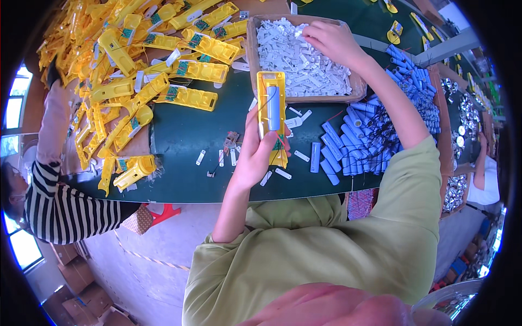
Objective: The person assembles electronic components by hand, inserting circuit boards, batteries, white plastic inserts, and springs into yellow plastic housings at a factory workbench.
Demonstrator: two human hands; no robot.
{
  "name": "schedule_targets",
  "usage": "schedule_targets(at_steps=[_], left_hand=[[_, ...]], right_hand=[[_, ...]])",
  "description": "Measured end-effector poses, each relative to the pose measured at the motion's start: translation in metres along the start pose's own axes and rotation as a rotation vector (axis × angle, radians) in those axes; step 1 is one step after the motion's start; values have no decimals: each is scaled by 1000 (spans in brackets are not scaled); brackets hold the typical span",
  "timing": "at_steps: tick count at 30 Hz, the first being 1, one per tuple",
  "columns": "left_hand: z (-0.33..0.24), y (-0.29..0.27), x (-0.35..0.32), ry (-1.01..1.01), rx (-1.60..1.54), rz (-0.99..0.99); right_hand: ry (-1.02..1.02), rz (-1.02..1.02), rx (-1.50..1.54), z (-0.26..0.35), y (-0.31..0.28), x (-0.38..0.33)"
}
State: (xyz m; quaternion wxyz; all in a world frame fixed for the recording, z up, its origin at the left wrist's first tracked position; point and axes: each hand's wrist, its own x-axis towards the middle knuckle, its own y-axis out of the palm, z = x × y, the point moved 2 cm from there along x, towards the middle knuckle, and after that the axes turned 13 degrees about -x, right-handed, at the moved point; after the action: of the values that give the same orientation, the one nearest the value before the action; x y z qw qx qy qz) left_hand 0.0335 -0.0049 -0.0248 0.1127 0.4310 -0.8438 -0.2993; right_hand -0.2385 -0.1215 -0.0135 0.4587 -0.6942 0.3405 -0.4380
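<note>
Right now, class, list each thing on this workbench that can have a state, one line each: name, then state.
left hand: gripping the yellow housing, held upright above the table
yellow housing: open, blue cell seated inside
right hand: reaching into the tray, fingers on white parts
cardboard tray: full of white plastic parts
blue cells: loose, heaped on the table
yellow housings pile: open, circuit boards showing

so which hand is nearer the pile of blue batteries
Right. The right hand is in the tray of white parts, up and left of the blue batteries. The left hand holds the yellow housing further left, about level with the pile, across bare mat.
</note>
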Motion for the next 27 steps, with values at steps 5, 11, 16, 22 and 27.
schedule_targets(at_steps=[5,11,16,22,27], left_hand=[[-4,8,-6,21,-13,49],[-10,27,-22,179,222,119],[-11,37,-32,227,388,178],[-9,48,-34,119,485,124],[-8,44,-27,10,417,97]], right_hand=[[17,-282,334,45,-75,-33],[-59,-449,434,97,-148,-64],[207,-249,856,109,-149,-74],[414,-90,1181,107,-124,-70],[330,10,1040,99,-105,-68]])
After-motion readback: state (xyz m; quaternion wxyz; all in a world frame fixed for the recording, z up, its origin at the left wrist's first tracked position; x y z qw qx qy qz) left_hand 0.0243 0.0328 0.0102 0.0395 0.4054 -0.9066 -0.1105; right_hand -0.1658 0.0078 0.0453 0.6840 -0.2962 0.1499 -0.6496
